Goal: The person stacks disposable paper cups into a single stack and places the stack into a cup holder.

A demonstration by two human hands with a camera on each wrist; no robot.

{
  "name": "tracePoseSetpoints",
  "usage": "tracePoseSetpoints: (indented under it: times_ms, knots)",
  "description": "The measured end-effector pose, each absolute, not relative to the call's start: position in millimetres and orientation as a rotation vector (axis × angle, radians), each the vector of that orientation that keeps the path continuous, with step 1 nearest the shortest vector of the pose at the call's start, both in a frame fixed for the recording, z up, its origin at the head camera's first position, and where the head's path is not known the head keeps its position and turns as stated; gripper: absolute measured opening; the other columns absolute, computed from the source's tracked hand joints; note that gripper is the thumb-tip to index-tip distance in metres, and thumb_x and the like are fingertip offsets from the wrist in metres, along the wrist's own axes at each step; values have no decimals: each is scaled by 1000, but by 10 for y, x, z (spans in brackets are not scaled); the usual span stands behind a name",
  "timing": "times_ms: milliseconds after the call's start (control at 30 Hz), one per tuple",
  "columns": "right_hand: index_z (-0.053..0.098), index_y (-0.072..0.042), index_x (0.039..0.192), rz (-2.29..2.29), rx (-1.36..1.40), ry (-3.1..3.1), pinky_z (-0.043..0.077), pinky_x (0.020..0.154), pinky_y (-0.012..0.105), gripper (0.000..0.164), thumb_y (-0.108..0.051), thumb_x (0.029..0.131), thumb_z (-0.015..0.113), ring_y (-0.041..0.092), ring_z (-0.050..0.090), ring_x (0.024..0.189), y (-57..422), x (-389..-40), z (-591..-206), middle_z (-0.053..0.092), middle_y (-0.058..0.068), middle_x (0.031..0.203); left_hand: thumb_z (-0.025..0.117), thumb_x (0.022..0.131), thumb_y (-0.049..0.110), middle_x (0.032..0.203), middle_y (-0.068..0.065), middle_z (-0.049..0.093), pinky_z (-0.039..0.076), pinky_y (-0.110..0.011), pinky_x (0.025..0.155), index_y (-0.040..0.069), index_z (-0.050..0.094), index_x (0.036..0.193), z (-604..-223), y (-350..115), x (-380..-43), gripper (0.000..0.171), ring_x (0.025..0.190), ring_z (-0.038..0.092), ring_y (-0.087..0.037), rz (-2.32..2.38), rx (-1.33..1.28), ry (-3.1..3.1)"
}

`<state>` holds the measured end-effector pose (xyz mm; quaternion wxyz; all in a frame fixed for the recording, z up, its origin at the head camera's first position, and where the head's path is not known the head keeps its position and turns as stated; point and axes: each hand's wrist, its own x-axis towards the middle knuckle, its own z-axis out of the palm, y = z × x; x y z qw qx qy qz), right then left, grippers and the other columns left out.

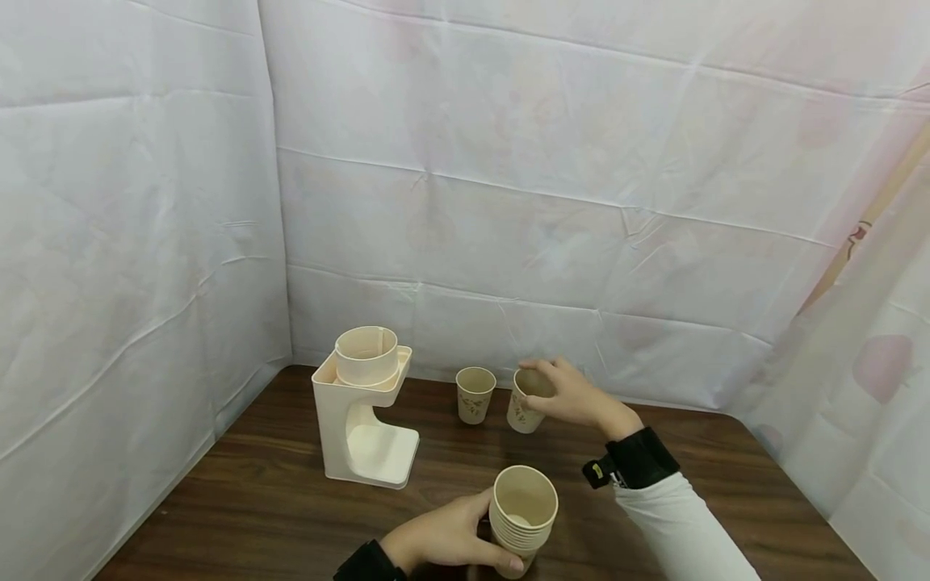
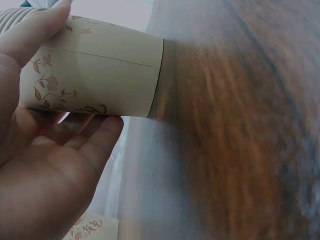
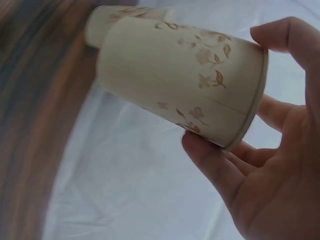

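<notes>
In the head view my left hand point(image 1: 456, 534) grips a stack of nested paper cups point(image 1: 525, 504) at the front of the table. The left wrist view shows the thumb and fingers around the lowest cup point(image 2: 100, 70), which has brown flower prints. Further back, my right hand point(image 1: 570, 393) holds a single paper cup point(image 1: 523, 407) near its rim, slightly tilted. In the right wrist view, thumb and fingers span this cup point(image 3: 185, 75); whether its base touches the table I cannot tell. Just left of it stands another paper cup point(image 1: 474, 399), upright.
A cream cup-shaped holder on a stand point(image 1: 363, 403), with an open ring on top and a flat base, stands at the left. The dark wooden table point(image 1: 254, 492) meets white cloth curtains point(image 1: 508, 202) at the back and both sides.
</notes>
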<state>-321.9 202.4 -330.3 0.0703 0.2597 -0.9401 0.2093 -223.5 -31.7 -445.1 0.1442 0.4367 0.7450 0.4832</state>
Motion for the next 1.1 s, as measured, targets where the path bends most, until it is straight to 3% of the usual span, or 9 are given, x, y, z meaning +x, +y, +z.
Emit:
tracePoseSetpoints:
  times_ms: [200, 333, 533, 800, 1100]
  knots:
    - [44, -33, 135, 605, 865, -2827, 45, 84, 53, 56, -47, 84, 63, 27, 48, 107, 2023, -2932, -3082, 49, 8, 121, 72, 80, 39, 125, 8, 56, 41, -35, 98, 27, 37, 135, -4452, -318, -2232, 66, 114, 47, -7, 1395, 1256, 2132]
    - [44, -37, 134, 609, 943, -2782, 47, 80, 45, 55, -53, 84, 61, 20, 50, 102, 2037, -2770, -2975, 50, 4, 122, 72, 80, 38, 124, 7, 57, 42, -33, 96, 25, 38, 134, -4458, -316, -2231, 65, 113, 48, -7, 1398, 1266, 2114]
    - [44, -37, 135, 617, 1055, -2661, 47, 67, 33, 56, -51, 84, 63, 15, 51, 85, 2047, -2546, -2816, 52, 1, 113, 72, 81, 37, 124, 8, 56, 41, -33, 97, 25, 38, 134, -4474, -314, -2251, 64, 113, 48, -7, 1404, 1286, 2100]
    - [42, -39, 135, 583, 1153, -2611, 47, 57, 25, 55, -49, 85, 62, 6, 48, 67, 2061, -2242, -2665, 51, -8, 108, 70, 82, 35, 124, 8, 56, 42, -33, 97, 27, 38, 133, -4466, -320, -2265, 61, 112, 49, -7, 1400, 1285, 2065]
    - [41, -35, 137, 586, 1276, -2643, 45, 52, 19, 54, -44, 88, 60, 0, 44, 56, 2019, -2002, -2612, 49, -10, 117, 70, 83, 34, 121, 12, 57, 42, -31, 96, 29, 38, 131, -4443, -315, -2268, 58, 110, 50, -6, 1393, 1284, 2050]
